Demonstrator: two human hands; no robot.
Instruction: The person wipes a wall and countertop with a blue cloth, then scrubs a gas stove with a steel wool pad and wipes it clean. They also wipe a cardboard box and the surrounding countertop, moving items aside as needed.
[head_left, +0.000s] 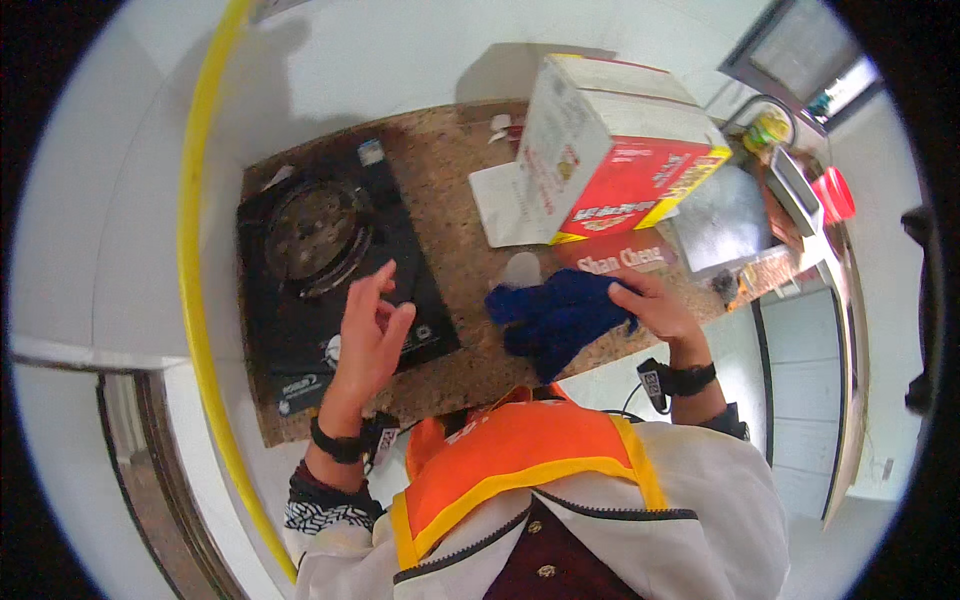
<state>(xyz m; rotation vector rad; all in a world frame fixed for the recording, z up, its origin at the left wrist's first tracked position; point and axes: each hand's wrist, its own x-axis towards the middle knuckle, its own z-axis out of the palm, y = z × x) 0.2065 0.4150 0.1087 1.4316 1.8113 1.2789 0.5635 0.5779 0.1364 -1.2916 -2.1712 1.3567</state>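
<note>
A dark blue cloth (566, 315) hangs from my right hand (656, 304), pinched between thumb and fingers over the front part of the speckled stone countertop (442, 225). My left hand (375, 322) holds nothing; its fingers are apart above the front edge of a black gas stove (300, 330) with one round burner (315, 232). Just behind the cloth, a small whitish round thing (523, 270) lies on the counter.
A large red, white and yellow cardboard box (637, 180) stands at the back, beside a white board (506, 206). Further right are a sink (724, 217), a metal tray (793, 191) and a red plastic container (834, 196). A yellow pipe (193, 225) runs down the left.
</note>
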